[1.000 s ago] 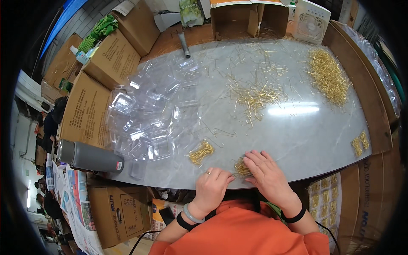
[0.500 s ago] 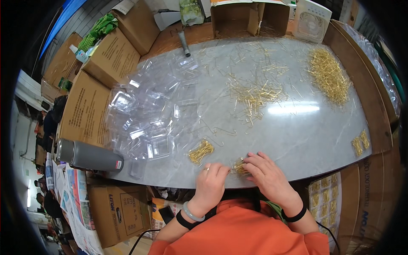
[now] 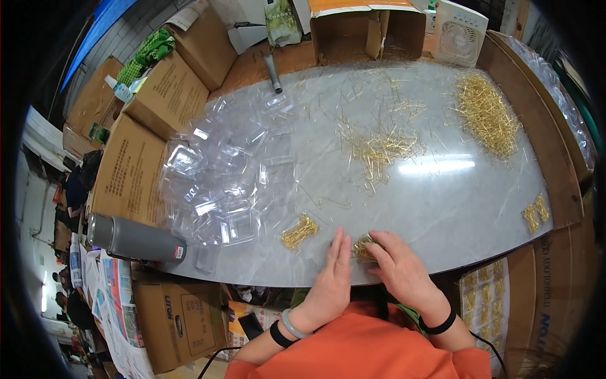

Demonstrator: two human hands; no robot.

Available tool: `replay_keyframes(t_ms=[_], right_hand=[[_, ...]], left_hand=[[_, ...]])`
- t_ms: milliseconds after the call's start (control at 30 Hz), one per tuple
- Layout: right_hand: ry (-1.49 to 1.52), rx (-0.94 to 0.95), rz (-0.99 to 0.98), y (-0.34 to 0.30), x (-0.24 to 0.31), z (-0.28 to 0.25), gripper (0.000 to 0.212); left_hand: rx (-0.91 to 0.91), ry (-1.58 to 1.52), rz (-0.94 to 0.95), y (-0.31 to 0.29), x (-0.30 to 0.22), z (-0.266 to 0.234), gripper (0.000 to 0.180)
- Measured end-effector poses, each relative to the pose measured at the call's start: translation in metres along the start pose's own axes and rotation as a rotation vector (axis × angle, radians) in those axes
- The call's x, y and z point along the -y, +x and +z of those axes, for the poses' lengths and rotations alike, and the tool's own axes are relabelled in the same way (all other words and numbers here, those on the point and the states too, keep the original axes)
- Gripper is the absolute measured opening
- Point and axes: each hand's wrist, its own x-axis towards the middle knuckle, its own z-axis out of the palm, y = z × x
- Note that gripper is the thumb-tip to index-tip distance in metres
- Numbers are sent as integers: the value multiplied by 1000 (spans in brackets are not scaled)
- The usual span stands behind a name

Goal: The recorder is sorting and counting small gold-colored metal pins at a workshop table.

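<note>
In the head view, the gold hook bundle (image 3: 362,247) on the grey counter (image 3: 435,218) lies between the hands, at 10 o'clock from the right hand (image 3: 399,262), whose bent fingers touch it, though whether they grip cannot be told. It sits at 2 o'clock from the left hand (image 3: 333,271), which is flat, fingers together, just beside it and apparently holding nothing; the bundle's long axis is too covered to tell.

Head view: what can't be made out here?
Head view: part of one wire bundle, hidden by the right hand.
Head view: top of the green bag, cut off by the upper edge.
Head view: the wire count in the large gold heap, too tangled and small.
</note>
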Motion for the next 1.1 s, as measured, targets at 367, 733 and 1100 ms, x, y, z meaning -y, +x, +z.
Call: replay_keyframes(t_ms=[367, 733, 1100], right_hand=[[-48, 43, -17, 1, -2, 0, 48], [160, -30, 50, -8, -11, -1, 66], [80, -60, 186, -24, -8, -11, 64]], left_hand=[[77, -238, -26, 12, 11, 4, 79], [226, -117, 82, 27, 1, -2, 91], [282, 195, 181, 35, 12, 12, 61]])
